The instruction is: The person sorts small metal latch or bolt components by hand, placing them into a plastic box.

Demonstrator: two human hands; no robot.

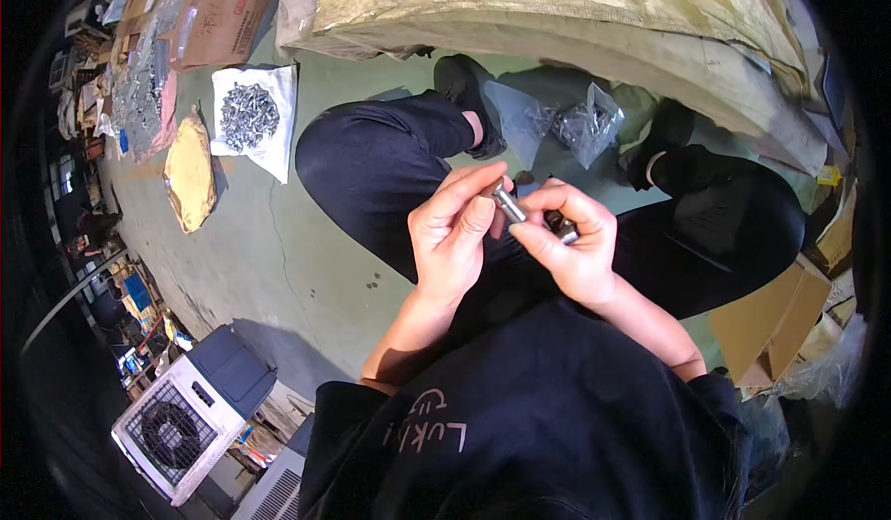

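A small shiny metal cylindrical piece point(508, 204) is held between my two hands, above my lap. My left hand point(447, 249) pinches its upper end with thumb and fingers. The fingertips of my right hand point(583, 253) close around its lower end. More small metal pieces point(563, 230) are tucked in the curled fingers of my right hand, partly hidden. On the floor between my feet lies a clear plastic bag point(594, 128) with dark metal parts inside.
A heap of small metal parts point(249, 116) lies on a white sheet at left, beside a yellowish flat sack point(190, 175). A cardboard box point(223, 14) stands behind. A covered platform point(520, 5) spans the far side. An air cooler point(190, 413) stands lower left; cardboard point(766, 320) lies at right.
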